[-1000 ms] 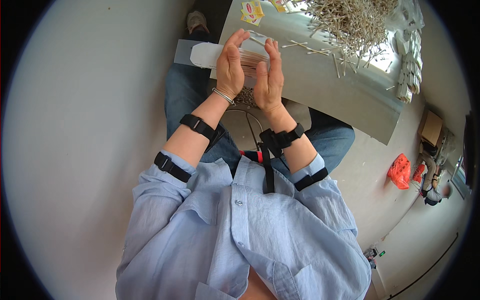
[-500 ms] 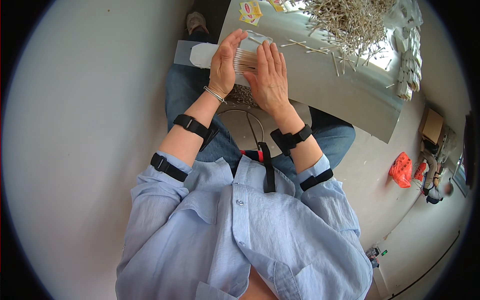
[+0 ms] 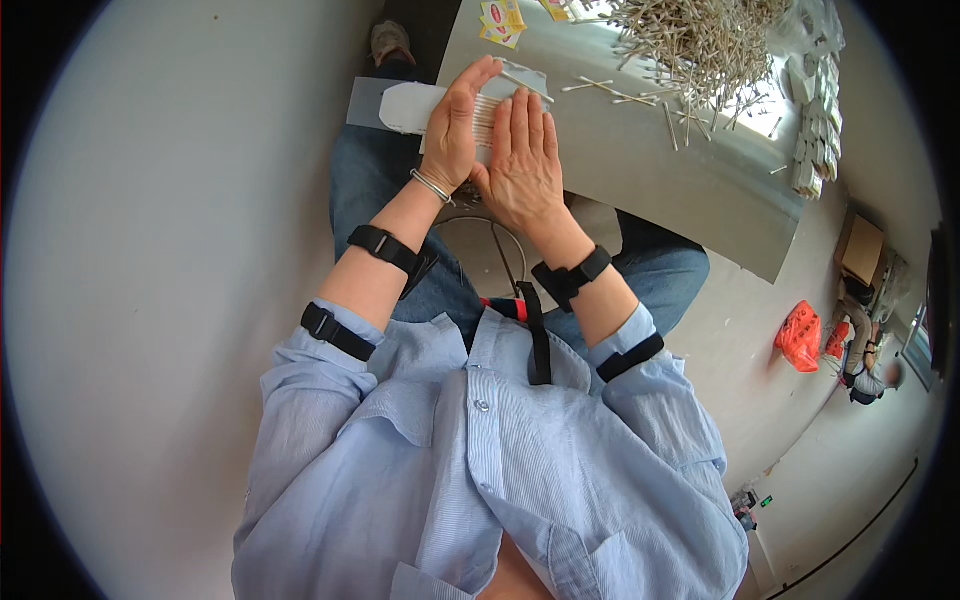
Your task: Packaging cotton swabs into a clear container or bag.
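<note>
A row of cotton swabs (image 3: 485,120) lies side by side between my two hands, near the left end of the table. My left hand (image 3: 455,125) stands on its edge against the row's left end, fingers stretched and thumb raised. Flat over the right part of the row lies my right hand (image 3: 526,165), its fingers straight and its palm hiding the swabs beneath. A white card-like piece with cut corners (image 3: 408,108) sticks out to the left from behind my left hand. Just beyond my fingertips is a loose swab (image 3: 527,82).
A big heap of cotton swabs (image 3: 700,50) covers the far right of the metal table (image 3: 680,200), with stray swabs around it. Small yellow packets (image 3: 502,22) lie at the far edge. Stacked white packs (image 3: 818,140) line the right side. A red bag (image 3: 800,337) sits on the floor.
My right hand has slid left, closer to my left hand, and covers more of the row. Less of the swabs shows between the hands. My left hand has hardly moved.
</note>
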Tool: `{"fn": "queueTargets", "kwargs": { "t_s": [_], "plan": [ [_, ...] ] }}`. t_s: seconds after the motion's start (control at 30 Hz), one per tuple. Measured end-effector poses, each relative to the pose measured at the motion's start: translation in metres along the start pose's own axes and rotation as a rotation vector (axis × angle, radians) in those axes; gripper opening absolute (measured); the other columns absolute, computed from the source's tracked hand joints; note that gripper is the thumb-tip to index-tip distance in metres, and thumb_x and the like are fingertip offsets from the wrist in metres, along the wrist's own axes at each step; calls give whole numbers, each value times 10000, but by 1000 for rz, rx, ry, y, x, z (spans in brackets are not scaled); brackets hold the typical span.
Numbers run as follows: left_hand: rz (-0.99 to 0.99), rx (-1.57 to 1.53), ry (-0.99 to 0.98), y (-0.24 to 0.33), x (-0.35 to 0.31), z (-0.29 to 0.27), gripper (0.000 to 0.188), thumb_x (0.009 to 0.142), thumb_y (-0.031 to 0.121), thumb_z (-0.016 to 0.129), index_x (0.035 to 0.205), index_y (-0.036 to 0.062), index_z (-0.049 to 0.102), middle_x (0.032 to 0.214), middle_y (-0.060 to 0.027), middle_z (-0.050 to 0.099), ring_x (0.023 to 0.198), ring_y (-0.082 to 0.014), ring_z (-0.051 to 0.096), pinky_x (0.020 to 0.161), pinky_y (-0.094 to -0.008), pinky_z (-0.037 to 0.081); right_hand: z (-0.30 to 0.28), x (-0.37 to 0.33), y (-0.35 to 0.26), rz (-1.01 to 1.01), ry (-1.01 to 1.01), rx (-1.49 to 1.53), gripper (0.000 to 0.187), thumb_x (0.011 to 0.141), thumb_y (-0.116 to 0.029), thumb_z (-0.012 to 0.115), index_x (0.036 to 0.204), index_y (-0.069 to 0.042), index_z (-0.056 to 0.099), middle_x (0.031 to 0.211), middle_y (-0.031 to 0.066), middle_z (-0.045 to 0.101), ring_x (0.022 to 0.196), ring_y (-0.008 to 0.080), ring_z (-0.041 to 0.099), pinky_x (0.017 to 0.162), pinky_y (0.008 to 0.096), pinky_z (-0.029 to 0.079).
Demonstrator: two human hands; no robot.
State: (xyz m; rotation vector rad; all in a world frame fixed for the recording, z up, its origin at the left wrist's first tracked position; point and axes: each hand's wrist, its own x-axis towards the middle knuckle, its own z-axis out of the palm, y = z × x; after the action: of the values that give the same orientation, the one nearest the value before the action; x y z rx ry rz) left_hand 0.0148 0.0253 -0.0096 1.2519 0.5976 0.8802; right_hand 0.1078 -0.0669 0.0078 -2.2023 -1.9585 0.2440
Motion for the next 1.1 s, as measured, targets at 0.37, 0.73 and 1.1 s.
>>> {"fn": "queueTargets", "kwargs": {
  "t_s": [0.37, 0.73, 1.1],
  "plan": [
    [-8, -14, -18, -1, 0, -2, 749, 989, 569, 301, 1413, -48, 335, 1404, -232, 434, 1350, -269, 381, 1148, -358, 232, 4, -6, -3, 18, 7, 9, 805, 921, -498, 443, 1448, 78, 251, 1536, 256, 193, 1450, 387, 125, 1178, 462, 92],
    [-88, 70, 161, 27, 0, -5, 466, 1032, 337, 382, 1333, -9, 462, 1294, -170, 551, 1221, -229, 510, 1052, -336, 381, 5, -8, 0, -7, 31, 43, 799, 914, -462, 482, 1462, 62, 230, 1542, 245, 187, 1455, 366, 124, 1179, 454, 95],
    [3, 1322, -329, 44, -60, 9, 448, 861, 59, 503, 1302, 1, 449, 1099, -149, 516, 991, -304, 593, 859, -368, 518, 16, -8, 5, -36, 80, 39, 722, 942, -378, 398, 1461, 80, 190, 1540, 267, 173, 1451, 392, 127, 1177, 466, 85]
  ]
}}
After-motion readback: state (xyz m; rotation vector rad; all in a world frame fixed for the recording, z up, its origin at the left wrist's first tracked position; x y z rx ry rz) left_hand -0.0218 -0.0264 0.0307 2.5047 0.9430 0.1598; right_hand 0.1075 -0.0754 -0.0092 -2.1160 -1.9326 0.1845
